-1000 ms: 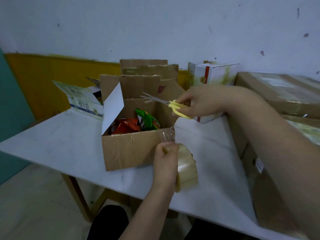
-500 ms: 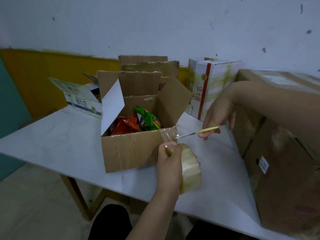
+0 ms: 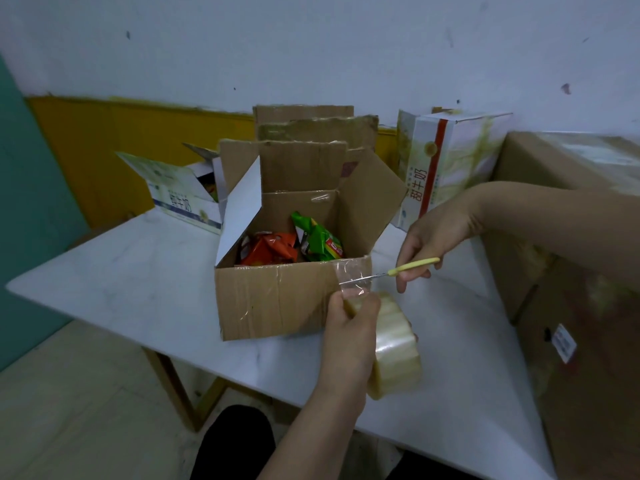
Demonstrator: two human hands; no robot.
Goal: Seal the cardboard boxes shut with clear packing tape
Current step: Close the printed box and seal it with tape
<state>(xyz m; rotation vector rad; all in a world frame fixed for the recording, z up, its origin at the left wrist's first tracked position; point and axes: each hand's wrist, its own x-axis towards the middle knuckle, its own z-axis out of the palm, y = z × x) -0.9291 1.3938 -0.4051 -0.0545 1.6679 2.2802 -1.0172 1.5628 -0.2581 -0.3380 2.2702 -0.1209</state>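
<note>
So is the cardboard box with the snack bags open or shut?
Open: the cardboard box has its flaps standing up, snack bags showing inside.

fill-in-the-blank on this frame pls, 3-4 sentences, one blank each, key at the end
1. The left hand holds the roll of ____ tape.
2. The right hand holds scissors with ____ handles.
3. The top flaps of the cardboard box are ____.
4. The box stands on a ____ table.

Missing words: clear; yellow; open; white
</note>
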